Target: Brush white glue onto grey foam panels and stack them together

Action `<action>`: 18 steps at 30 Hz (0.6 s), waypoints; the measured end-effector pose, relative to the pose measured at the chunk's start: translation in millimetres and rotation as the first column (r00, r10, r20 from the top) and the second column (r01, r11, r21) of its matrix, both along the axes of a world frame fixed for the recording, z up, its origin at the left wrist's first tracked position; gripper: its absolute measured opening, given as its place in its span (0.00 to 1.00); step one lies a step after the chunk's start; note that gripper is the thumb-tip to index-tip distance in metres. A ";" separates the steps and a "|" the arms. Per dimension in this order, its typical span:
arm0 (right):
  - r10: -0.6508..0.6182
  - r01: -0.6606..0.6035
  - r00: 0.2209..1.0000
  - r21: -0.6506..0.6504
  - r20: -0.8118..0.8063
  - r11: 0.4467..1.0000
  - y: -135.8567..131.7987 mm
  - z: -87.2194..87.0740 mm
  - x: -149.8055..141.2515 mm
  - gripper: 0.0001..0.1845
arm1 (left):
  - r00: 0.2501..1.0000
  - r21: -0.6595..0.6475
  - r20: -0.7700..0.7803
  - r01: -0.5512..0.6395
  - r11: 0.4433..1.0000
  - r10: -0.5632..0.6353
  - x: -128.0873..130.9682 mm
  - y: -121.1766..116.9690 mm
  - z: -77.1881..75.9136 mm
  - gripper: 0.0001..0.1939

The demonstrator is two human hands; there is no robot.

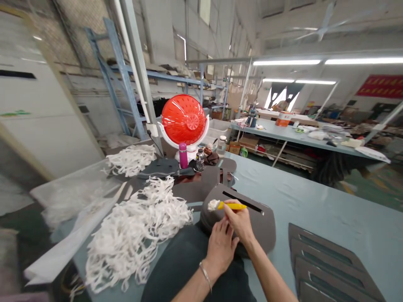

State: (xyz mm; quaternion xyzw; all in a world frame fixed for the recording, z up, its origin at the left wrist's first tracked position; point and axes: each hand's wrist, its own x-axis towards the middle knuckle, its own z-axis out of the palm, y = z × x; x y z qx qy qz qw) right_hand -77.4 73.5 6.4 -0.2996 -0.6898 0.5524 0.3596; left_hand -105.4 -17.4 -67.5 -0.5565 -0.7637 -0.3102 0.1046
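A small yellow-handled brush point(232, 206) with a whitish, clumped head is pinched in my right hand point(241, 222). Its head points left, over the upper left part of a dark grey panel point(262, 226) with rounded corners and a long black slot. I cannot tell whether the head touches the panel. My left hand point(222, 247), with a bracelet on the wrist, rests palm down with fingers stretched at the panel's near left edge, just beside the right hand. Dark cloth point(195, 268) lies under my forearms.
White strips point(138, 235) form a large heap on the left. Slotted grey panels point(330, 260) lie overlapped at right on the blue-green table point(283, 193). Behind stand a red round heater point(184, 119), a magenta bottle point(183, 155) and a glass jar point(221, 145).
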 end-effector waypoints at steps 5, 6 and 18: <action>0.036 -0.048 0.992 0.104 0.119 0.993 39.2 -16.6 -69.8 0.16 | 0.995 0.034 0.098 0.016 0.999 -0.019 -7.9 -2.0 -2.3 0.21; -0.061 0.044 0.990 0.134 0.126 0.990 51.9 -16.9 -77.4 0.16 | 0.994 0.043 0.106 0.022 0.999 -0.026 -9.5 -2.3 -2.3 0.21; -0.688 0.525 0.603 0.448 0.404 0.724 118.9 -19.8 24.7 0.22 | 0.992 -0.001 0.107 0.067 0.998 -0.066 -16.3 0.5 -2.3 0.20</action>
